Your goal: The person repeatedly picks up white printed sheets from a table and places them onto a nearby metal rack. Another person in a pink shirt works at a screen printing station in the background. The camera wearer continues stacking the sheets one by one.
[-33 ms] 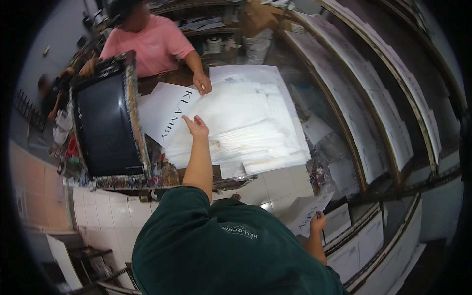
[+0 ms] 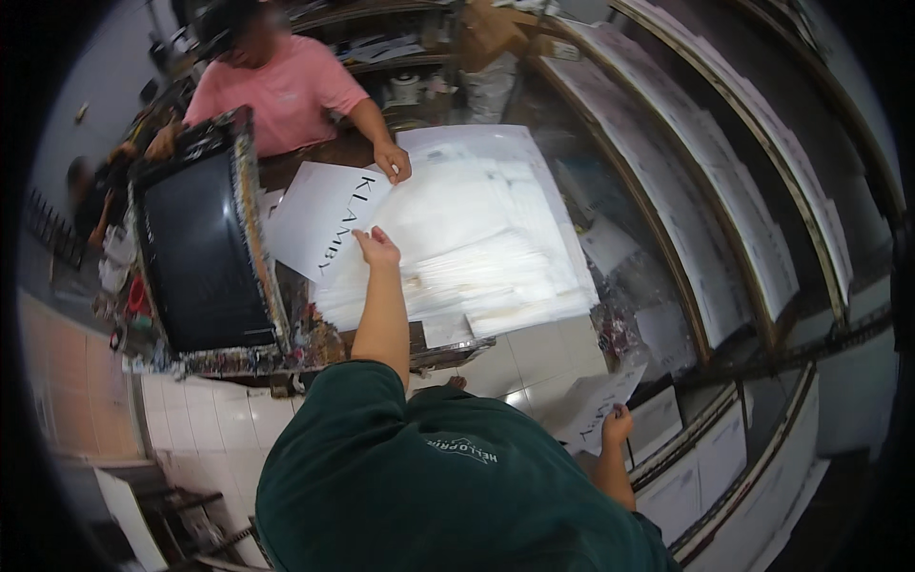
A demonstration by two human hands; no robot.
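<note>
My left hand reaches forward, palm up with thumb and fingers apart, at the edge of a white sheet with black lettering. Its thumb meets that edge; whether it presses on the paper I cannot tell. A co-worker's hand pinches the far corner of the same sheet. Off to my right, my right hand grips another white printed sheet by its edge, held low beside a rack. A broad pile of white sheets covers the table in front of me.
Left of the pile, a dark printing screen in a stained frame is tilted up, with the co-worker's other hand at its top. Long racks bearing white sheets curve along the right. More rack shelves stand near my right arm. The floor is tiled.
The view has shifted slightly. The screen and the co-worker's head appear a little farther left; both my hands keep nearly the same places and holds.
</note>
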